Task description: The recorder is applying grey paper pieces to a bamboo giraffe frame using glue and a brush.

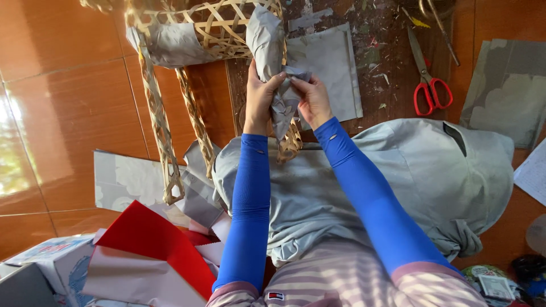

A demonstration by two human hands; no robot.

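A woven bamboo frame [210, 28] stands in front of me with long woven legs [162, 125] reaching down to the floor. Grey paper [264, 40] is wrapped around one of its legs. My left hand [259, 96] grips that paper-covered leg from the left. My right hand [310, 99] pinches the crumpled edge of the same grey paper from the right. Both arms wear blue sleeves. Another piece of grey paper [176, 45] covers the frame's left corner.
Red-handled scissors [429, 85] lie on a paint-stained wooden board [375, 57] beside flat grey sheets [335, 62]. More grey sheets [506, 91] lie at right. Red paper [153, 239] and a box [51, 256] sit at lower left on the orange tiled floor [62, 108]. Grey cloth [432, 176] covers my lap.
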